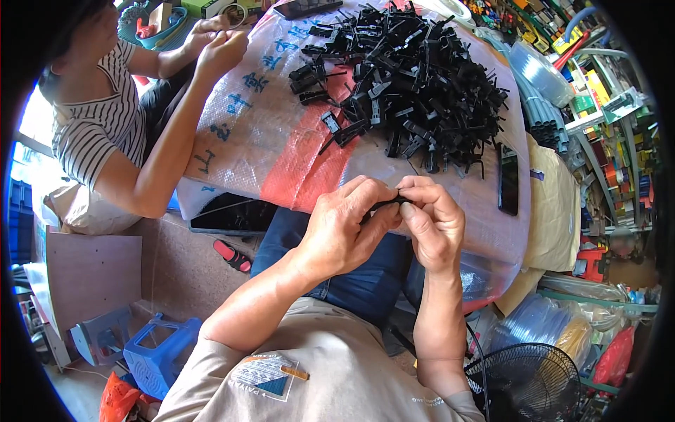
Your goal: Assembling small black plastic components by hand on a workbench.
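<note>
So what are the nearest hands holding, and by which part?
The left hand and right hand together pinch a small black piece; it's mostly covered, so which part can't be told.

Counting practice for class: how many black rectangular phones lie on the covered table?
2: one glossy black phone right of the heap of black plastic parts, another flat black phone near the picture's top edge, above the heap's left end. The heap may hide others.

Small black part between fingers

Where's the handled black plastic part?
Head view, just right of centre: the part is held between left hand and right hand, below the pile of black parts.
</note>
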Demonstrator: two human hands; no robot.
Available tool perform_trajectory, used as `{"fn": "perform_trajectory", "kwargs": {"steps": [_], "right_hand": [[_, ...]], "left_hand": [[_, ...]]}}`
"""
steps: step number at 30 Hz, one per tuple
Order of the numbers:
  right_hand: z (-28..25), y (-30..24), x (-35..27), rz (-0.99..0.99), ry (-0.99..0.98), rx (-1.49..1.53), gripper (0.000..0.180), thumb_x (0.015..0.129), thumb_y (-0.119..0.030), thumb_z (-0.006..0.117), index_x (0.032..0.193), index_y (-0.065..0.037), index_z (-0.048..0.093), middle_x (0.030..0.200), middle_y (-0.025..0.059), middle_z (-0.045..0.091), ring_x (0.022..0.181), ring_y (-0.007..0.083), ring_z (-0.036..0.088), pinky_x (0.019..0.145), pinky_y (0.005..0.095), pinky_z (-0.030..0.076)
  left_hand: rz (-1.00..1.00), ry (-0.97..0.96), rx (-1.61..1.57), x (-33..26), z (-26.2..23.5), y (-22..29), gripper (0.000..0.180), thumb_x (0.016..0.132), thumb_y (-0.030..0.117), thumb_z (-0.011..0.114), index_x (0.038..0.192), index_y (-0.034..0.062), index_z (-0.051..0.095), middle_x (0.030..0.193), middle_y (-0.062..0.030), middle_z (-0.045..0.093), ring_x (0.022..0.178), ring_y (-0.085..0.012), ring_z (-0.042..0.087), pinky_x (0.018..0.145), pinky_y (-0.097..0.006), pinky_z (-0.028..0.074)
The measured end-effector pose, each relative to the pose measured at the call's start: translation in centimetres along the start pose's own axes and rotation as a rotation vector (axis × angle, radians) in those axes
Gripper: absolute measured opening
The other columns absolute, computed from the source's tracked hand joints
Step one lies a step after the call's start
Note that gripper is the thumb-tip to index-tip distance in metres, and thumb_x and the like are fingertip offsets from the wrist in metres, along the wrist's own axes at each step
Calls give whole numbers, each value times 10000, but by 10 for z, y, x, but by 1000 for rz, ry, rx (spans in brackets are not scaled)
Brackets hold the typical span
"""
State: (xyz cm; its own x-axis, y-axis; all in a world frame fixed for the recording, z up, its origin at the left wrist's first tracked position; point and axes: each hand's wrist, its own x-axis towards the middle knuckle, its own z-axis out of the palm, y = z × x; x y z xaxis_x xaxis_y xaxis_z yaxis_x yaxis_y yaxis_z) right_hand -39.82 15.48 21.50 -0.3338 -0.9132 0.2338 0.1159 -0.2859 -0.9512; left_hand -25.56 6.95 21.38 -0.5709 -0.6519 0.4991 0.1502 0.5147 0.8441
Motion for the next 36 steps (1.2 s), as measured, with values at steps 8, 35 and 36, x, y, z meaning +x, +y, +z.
{"fn": "perform_trajectory", "kwargs": {"steps": [8, 35, 36], "right_hand": [[-6, 9, -8, 13, -36, -6, 162, 888, 46, 556, 1041, 25, 605, 1080, 69, 595, 753, 92, 580, 670, 223, 477], [-7, -5, -17, 76, -50, -418, 97, 918, -97, 649, 935, -5, 624, 801, 24, 625, 721, 84, 564, 637, 227, 454], [-5, -5, -14, 57, -54, -490, 90, 920, -90, 640, 937, -3, 623, 795, 44, 631, 713, 97, 570, 635, 239, 459]], "left_hand": [[-9, 76, 0, -4, 4, 6, 77, 810, -8, 663, 835, 13, 593, 733, -89, 640, 670, -248, 666, 570, -334, 517], [-714, -249, -641, -10, -19, 5, 383, 979, 169, 557, 1300, -31, 500, 879, -58, 621, 680, -79, 542, 561, -208, 419], [-717, -306, -636, -13, -20, 3, 370, 965, 155, 573, 1272, -42, 513, 857, -41, 610, 699, -86, 565, 582, -225, 449]]}}
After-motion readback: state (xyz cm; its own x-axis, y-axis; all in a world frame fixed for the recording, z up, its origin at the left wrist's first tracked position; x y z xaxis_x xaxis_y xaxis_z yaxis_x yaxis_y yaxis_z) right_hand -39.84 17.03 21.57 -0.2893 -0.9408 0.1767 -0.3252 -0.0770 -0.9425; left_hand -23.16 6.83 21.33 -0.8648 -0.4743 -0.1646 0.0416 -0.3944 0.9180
